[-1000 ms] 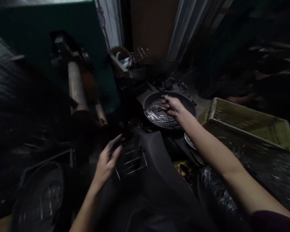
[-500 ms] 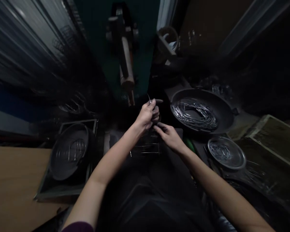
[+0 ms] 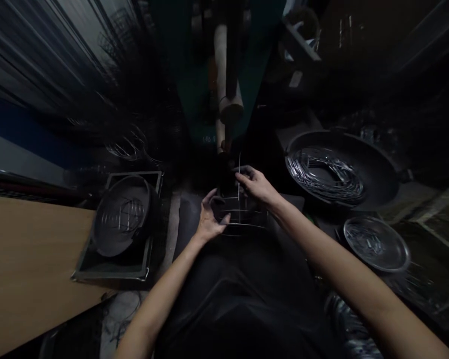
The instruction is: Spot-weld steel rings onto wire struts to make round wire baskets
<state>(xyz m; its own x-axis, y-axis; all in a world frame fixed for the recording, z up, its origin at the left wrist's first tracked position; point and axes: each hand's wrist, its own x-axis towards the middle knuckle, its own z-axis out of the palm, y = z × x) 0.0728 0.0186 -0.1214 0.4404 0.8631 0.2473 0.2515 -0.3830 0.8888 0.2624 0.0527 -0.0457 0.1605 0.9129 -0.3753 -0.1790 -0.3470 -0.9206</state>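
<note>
One thin wire (image 3: 240,160) extends above and below the pinching right hand (image 3: 258,186); the left hand (image 3: 209,222) gapes beside a wire rack (image 3: 247,226).

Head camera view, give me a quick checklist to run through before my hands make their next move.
1. Wire gripped: ok, pinched by the right hand, standing roughly upright.
2. Left hand open: ok, thumb and fingers spread apart.
3. Left hand touching the wire frame: cannot tell; they overlap in the view.
4. Wire's lower end seated against the frame: cannot tell, too dark there.
5. More wires within the large pan: ok, a curved bundle lies in it, to the right.
6. Clear view of the work: not ok, dim and partly blurred.
</note>
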